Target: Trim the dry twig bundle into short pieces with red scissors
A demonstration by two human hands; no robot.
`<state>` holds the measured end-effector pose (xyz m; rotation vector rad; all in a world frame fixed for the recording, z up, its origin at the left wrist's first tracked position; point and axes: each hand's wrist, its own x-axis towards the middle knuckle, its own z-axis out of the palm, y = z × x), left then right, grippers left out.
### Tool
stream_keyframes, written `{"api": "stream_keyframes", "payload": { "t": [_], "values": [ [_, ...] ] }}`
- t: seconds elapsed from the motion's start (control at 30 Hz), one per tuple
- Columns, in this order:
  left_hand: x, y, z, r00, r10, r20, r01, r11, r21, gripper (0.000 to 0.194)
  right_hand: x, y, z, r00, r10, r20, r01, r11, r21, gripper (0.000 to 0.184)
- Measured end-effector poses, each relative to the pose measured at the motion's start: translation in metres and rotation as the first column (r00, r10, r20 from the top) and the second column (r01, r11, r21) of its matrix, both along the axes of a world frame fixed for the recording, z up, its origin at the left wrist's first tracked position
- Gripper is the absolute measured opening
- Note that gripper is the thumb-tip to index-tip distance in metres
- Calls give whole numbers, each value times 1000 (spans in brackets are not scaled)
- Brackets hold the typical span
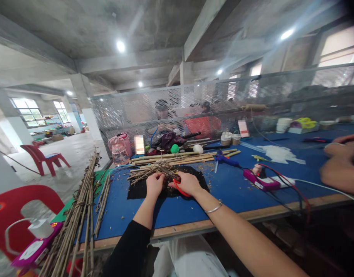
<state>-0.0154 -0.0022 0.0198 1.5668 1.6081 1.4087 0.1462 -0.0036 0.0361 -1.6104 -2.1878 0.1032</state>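
My right hand (188,184) grips red-handled shears (182,188), their dark blades pointing away to the left over the pile. Close beside it, my left hand (154,184) has thumb and fingers pinched together; what lies between them is too small to make out. Both hands are above a black cloth (198,177) spread on the blue table (121,219). Just beyond the fingers is a heap of cut brown twigs (140,174), with small bits scattered on and around the cloth.
Long dry stalks (78,207) lie bundled at the left edge, near a red chair (23,196). Behind the twigs are pale sticks (191,157), a green ball (175,148) and a pink bag (119,148). A blue glue gun (227,159) and purple power strip (259,181) sit right. Another person's hand (343,165) is at far right.
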Motion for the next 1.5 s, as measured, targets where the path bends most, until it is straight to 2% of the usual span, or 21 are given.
{"api": "stream_keyframes", "payload": {
  "t": [0.07, 0.17, 0.23, 0.3, 0.37, 0.43, 0.5, 0.6, 0.73, 0.83, 1.0, 1.07, 1.2, 1.37, 1.5],
  "values": [
    [-4, 1, -1, 988, 54, -142, -49, 998, 37, 14, 2, 1, 0, 1000, -4, -12, 4, 1000, -5, 51],
    [-13, 4, -1, 971, 127, -201, -109, 989, 97, 12, 5, 4, 1, 999, -11, -43, 9, 999, -34, 49],
    [-21, 7, -1, 967, 197, -162, -173, 973, 150, 13, 6, 5, 1, 998, -22, -51, 20, 999, -39, 49],
    [-30, 10, -1, 944, 319, -88, -299, 936, 183, 17, 7, 6, 1, 998, -39, -47, 37, 998, -43, 48],
    [-41, 14, -2, 901, 432, -36, -422, 893, 159, 21, 6, 5, 1, 998, -46, -42, 44, 998, -47, 48],
    [-49, 18, -3, 879, 477, -15, -471, 872, 134, 24, 6, 4, 1, 998, -47, -51, 45, 998, -41, 47],
    [-54, 21, -4, 882, 466, -68, -451, 878, 164, 27, 7, 4, 0, 994, -64, -84, 62, 998, -25, 46],
    [-55, 26, -2, 866, 426, -263, -377, 900, 217, 28, 9, 6, -2, 981, -106, -160, 105, 994, -15, 44],
    [-53, 27, 3, 759, 415, -502, -382, 908, 173, 26, 12, 9, -5, 963, -134, -233, 131, 991, -26, 39],
    [-52, 24, 5, 704, 387, -596, -373, 915, 154, 23, 12, 10, -6, 960, -138, -242, 134, 990, -34, 38],
    [-48, 21, 2, 683, 175, -709, -190, 980, 59, 25, 12, 10, -5, 952, -151, -267, 144, 989, -45, 38],
    [-47, 21, 0, 646, 134, -751, -177, 984, 24, 26, 12, 10, -5, 949, -153, -274, 145, 988, -50, 39],
    [-45, 23, -2, 586, 164, -793, -207, 977, 49, 26, 12, 10, -6, 951, -139, -275, 133, 990, -40, 40],
    [-44, 26, -2, 590, 150, -793, -223, 975, 19, 24, 12, 10, -6, 951, -140, -277, 134, 990, -39, 40],
    [-43, 26, 2, 600, 188, -778, -225, 972, 62, 25, 12, 11, -6, 949, -136, -285, 133, 991, -31, 41]
  ]
}}
